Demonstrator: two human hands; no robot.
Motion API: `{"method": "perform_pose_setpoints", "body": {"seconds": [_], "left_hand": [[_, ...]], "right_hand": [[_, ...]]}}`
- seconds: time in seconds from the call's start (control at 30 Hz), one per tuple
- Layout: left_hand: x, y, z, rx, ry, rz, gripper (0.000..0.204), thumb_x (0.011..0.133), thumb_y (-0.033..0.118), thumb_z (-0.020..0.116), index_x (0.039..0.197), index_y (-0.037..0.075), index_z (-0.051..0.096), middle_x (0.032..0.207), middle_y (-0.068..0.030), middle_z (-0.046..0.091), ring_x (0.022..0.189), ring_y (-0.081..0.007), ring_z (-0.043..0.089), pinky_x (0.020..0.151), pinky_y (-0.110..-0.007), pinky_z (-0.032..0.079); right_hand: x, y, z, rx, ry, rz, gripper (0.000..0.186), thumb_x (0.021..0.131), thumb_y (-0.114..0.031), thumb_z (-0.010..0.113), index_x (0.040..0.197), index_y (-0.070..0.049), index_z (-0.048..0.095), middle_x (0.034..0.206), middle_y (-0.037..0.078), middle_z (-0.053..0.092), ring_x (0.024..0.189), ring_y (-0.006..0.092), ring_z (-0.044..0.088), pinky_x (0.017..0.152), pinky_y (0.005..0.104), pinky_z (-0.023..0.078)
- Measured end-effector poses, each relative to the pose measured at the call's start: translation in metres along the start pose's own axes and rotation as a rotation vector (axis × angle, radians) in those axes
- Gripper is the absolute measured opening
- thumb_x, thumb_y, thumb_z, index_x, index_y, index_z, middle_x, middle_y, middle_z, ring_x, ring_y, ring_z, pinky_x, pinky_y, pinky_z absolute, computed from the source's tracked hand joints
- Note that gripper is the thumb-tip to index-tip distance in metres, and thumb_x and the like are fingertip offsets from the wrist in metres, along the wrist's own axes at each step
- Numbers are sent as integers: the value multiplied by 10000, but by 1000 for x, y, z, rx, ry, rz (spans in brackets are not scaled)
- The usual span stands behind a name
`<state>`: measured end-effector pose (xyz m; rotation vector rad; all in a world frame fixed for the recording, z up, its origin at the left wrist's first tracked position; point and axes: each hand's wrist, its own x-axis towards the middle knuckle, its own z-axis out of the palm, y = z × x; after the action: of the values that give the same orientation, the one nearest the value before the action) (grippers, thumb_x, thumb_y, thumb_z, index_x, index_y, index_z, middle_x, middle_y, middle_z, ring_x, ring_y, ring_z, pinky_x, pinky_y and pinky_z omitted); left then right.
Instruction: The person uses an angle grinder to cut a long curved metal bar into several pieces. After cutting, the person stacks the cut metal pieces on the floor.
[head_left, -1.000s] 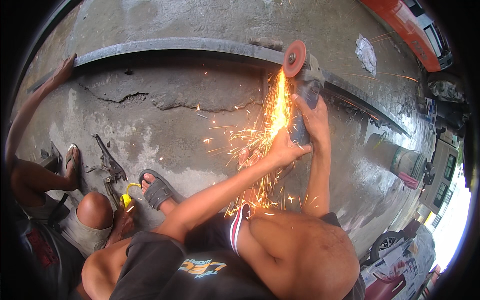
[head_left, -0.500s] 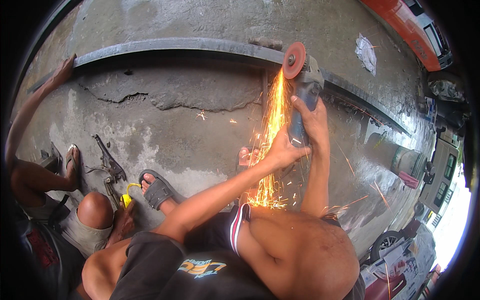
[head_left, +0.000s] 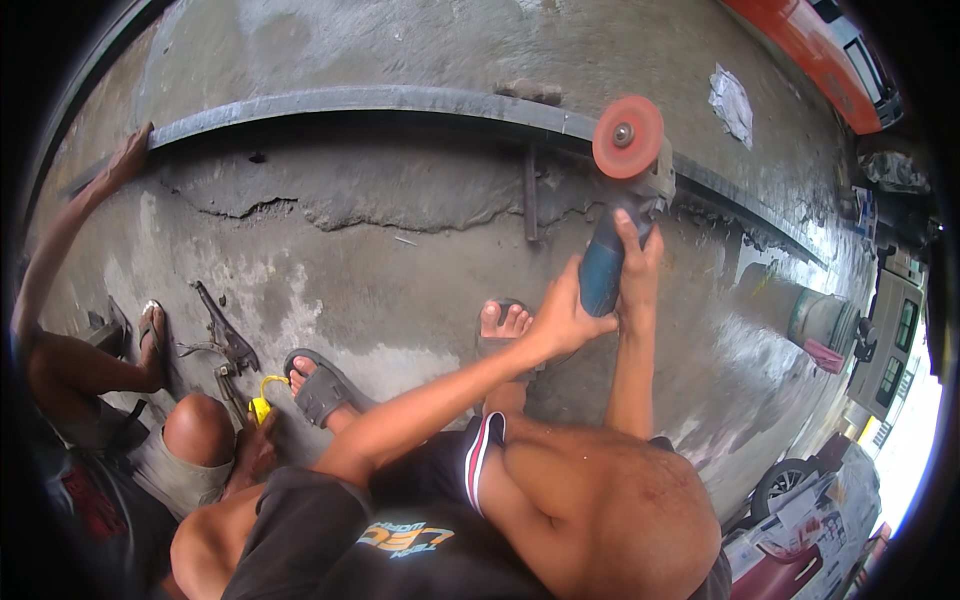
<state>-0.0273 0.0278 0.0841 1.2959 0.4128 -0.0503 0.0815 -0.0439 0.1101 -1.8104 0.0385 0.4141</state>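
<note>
Both hands grip a blue angle grinder (head_left: 602,268) with a reddish cutting disc (head_left: 628,137). My left hand (head_left: 572,318) wraps the rear of its body. Higher up, my right hand (head_left: 636,265) closes round the body near the grinder's head. No sparks show now. A long grey metal bar (head_left: 380,98) lies across the far side, and the disc hides part of it. A thin mark shows on the bar just left of the disc. Whether the disc touches the bar I cannot tell. At the bar's left end rests a co-worker's hand (head_left: 128,155).
The co-worker's other hand is at a yellow tape measure (head_left: 260,409), with locking pliers (head_left: 228,335) on the concrete nearby. A short metal piece (head_left: 531,195) juts under the bar. Farther off are a stone-like block (head_left: 530,92), crumpled paper (head_left: 731,105) and a bucket (head_left: 818,318).
The spray of sparks has stopped. My hands have shifted the grinder slightly right and nearer, turning the disc's face more into view. The co-worker's hand stays on the bar.
</note>
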Motion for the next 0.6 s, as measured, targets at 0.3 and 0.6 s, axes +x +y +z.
{"method": "perform_pose_setpoints", "body": {"seconds": [0.3, 0.6], "left_hand": [[-38, -19, 7, 160, -97, -112, 1024, 671, 162, 836, 1441, -162, 244, 1008, -307, 651, 968, -392, 682, 862, -398, 531], [-49, -30, 11, 218, -95, -92, 896, 679, 141, 831, 1354, -119, 302, 920, -303, 650, 919, -429, 692, 800, -432, 535]], "right_hand": [[-48, 35, -20, 349, 6, 100, 590, 1039, -576, 384, 1125, -26, 581, 904, 107, 648, 736, 219, 674, 681, 354, 589], [-63, 56, -25, 487, 46, 157, 626, 1034, -606, 347, 1133, -24, 554, 886, 103, 652, 736, 221, 686, 678, 359, 598]]}}
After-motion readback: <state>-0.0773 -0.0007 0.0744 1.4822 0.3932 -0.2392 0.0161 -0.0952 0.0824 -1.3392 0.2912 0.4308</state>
